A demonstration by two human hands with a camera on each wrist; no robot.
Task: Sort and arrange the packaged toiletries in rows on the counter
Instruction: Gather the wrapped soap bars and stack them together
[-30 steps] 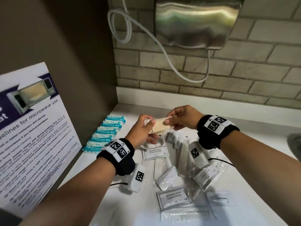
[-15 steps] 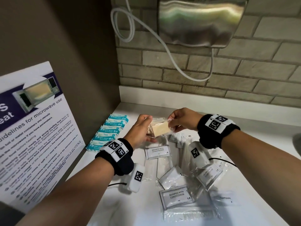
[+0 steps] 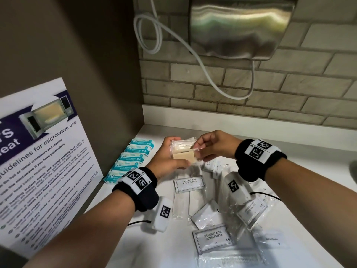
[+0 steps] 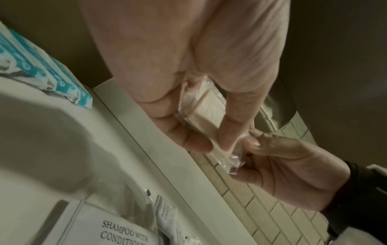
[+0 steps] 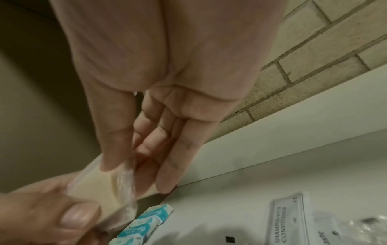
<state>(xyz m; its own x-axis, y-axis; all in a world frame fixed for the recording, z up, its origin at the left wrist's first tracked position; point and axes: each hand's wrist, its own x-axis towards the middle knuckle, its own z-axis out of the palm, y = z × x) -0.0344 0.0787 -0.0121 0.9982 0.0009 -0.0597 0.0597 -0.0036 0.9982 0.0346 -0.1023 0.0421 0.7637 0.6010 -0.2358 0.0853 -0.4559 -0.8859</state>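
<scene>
Both hands hold clear-wrapped beige soap bars (image 3: pixel 184 155) above the white counter (image 3: pixel 301 171). My left hand (image 3: pixel 170 157) grips the soap (image 4: pixel 207 111) from the left, thumb underneath. My right hand (image 3: pixel 210 147) pinches the wrapper's right end (image 4: pixel 234 162) between thumb and fingers; the same soap (image 5: pixel 98 187) shows in the right wrist view. A row of teal-and-white packets (image 3: pixel 131 161) lies along the left wall. Loose "Shampoo with Conditioner" sachets (image 3: pixel 189 183), another (image 3: pixel 213 237), a toothpaste packet (image 3: pixel 270 238) and clear sleeves are scattered below the hands.
A microwave-guidelines poster (image 3: pixel 38 161) leans on the left wall. A steel hand dryer (image 3: pixel 239 26) with a looped white cable (image 3: pixel 208 70) hangs on the brick wall above. A white upstand (image 3: pixel 251 124) backs the counter.
The soap has been turned between the hands, with a second clear-wrapped piece now showing above the beige bar. Both hands stay at about the same spot above the counter.
</scene>
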